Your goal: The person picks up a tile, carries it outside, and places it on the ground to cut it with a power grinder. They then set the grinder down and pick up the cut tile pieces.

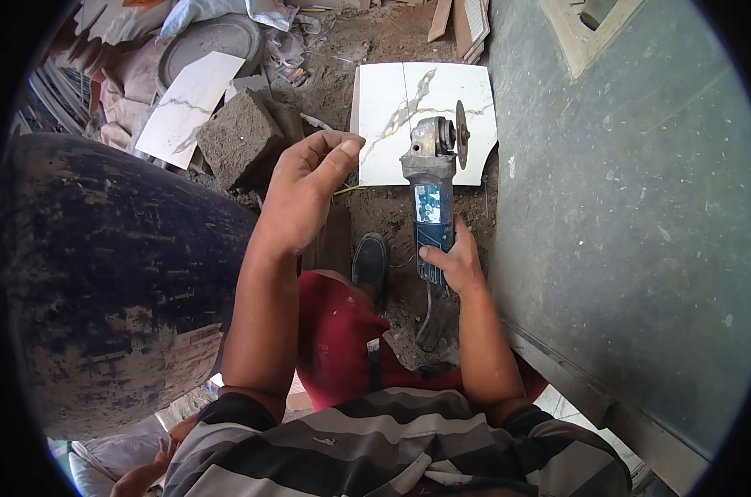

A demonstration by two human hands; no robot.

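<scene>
My right hand is wrapped round the lower body of a blue angle grinder, thumb across its front. The grinder points away from me. Its thin cutting disc stands on edge at the right of the metal head, and a cable trails from the handle's bottom. Beyond and partly behind the grinder lies a white marbled tile with a dark straight line across it. My left hand is raised by the tile's left edge, thumb and fingers pressed together; anything between them is too small to make out.
A dark, paint-smeared drum stands at left. A rough concrete block and a cut tile piece lie beyond it. A grey-green panel borders the right. Another person's arm shows at lower left.
</scene>
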